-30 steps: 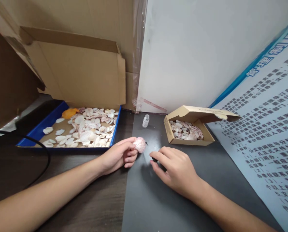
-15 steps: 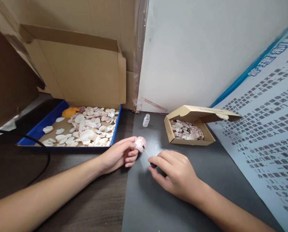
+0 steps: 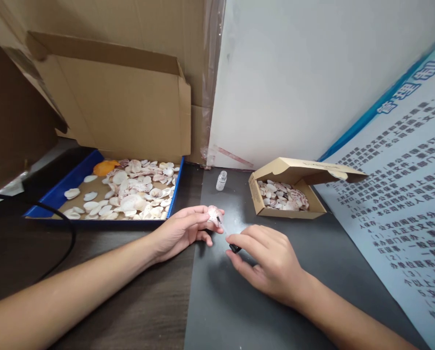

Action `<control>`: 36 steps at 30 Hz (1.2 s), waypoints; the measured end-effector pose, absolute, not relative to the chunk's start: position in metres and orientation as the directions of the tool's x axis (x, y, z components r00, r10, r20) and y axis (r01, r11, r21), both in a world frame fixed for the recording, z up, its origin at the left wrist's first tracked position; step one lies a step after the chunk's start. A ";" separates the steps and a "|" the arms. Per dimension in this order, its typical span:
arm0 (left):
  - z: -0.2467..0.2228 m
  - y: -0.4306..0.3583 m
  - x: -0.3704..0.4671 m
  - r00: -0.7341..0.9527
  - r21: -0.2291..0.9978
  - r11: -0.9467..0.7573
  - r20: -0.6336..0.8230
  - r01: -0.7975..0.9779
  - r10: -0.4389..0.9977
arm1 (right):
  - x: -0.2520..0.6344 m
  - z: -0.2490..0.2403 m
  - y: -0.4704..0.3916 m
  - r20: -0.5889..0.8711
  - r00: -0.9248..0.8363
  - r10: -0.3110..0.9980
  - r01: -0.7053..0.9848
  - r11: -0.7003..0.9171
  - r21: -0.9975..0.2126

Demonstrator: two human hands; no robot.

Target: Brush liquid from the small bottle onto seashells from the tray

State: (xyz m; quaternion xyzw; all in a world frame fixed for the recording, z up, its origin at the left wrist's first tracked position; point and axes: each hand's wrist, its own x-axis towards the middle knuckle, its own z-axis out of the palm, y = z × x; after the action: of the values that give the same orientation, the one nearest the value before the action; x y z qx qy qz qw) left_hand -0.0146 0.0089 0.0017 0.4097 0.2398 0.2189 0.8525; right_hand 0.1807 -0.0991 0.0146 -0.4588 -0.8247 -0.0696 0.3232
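A small pinkish-white ribbed shell [image 3: 213,214] is held between the fingers and thumb of my left hand [image 3: 184,231], near the middle of the view. My right hand [image 3: 264,255] pinches the black cap of a small brush [image 3: 234,248]. Its thin clear stem points up and left, and the dark tip is at the shell's surface. Behind my hands a small clear bottle [image 3: 221,181] with a white label stands upright without a cap.
At the left, a blue-edged box [image 3: 45,210] with a raised cardboard lid holds many shells. A smaller cardboard box [image 3: 290,214] with shells stands at the right. A black cable [image 3: 72,238] curves at far left. A printed sheet [image 3: 396,204] leans at right.
The shell has turned in my left hand, whose fingers have spread and shifted around it. My right hand has moved slightly to the right with the brush.
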 end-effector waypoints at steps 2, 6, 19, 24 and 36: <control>0.002 0.009 -0.015 0.791 0.804 0.570 -0.232 -0.172 0.566 | 0.180 0.015 -0.100 0.585 -0.377 0.718 0.799 0.571 -0.186; 0.001 0.009 -0.015 0.785 0.806 0.568 -0.241 -0.166 0.571 | 0.180 0.015 -0.100 0.610 -0.368 0.702 0.789 0.582 -0.195; 0.001 0.008 -0.014 0.748 0.778 0.574 -0.218 -0.255 0.627 | 0.178 0.016 -0.102 0.587 -0.371 0.719 0.796 0.572 -0.198; -0.001 0.008 -0.014 0.754 0.772 0.575 -0.202 -0.270 0.625 | 0.177 0.018 -0.103 0.605 -0.328 0.725 0.814 0.542 -0.208; -0.003 0.010 -0.015 0.788 0.794 0.566 -0.198 -0.219 0.583 | 0.178 0.020 -0.105 0.665 -0.331 0.669 0.761 0.606 -0.232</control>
State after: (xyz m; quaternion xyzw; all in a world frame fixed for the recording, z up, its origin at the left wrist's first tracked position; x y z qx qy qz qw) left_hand -0.0152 0.0097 -0.0028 0.4024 0.2257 0.2343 0.8557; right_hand 0.1775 -0.1045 0.0197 -0.4395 -0.8135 -0.0608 0.3759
